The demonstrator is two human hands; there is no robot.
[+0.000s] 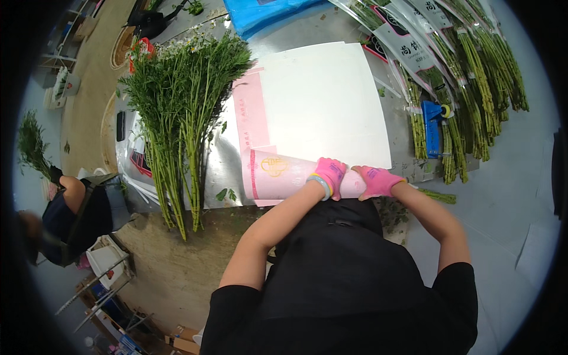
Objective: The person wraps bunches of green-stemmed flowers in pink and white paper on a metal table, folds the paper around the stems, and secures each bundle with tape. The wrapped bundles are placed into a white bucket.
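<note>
Both my hands wear pink work gloves. My left hand grips a roll of pink printed wrapping paper at the table's near edge, and my right hand grips the narrower right end of the same roll. The roll appears to wrap a bunch whose stems poke out to the right; what lies inside is hidden. Large white sheets lie flat beyond the roll, with a pink printed strip along their left side. Left of the paper rests a pile of long green stems with small white daisy-like flowers.
Wrapped bunches overlap at the table's right, with a blue tape dispenser on them. A blue plastic package lies at the back. A dark phone-like object is near the left edge. A co-worker stands left, holding greenery.
</note>
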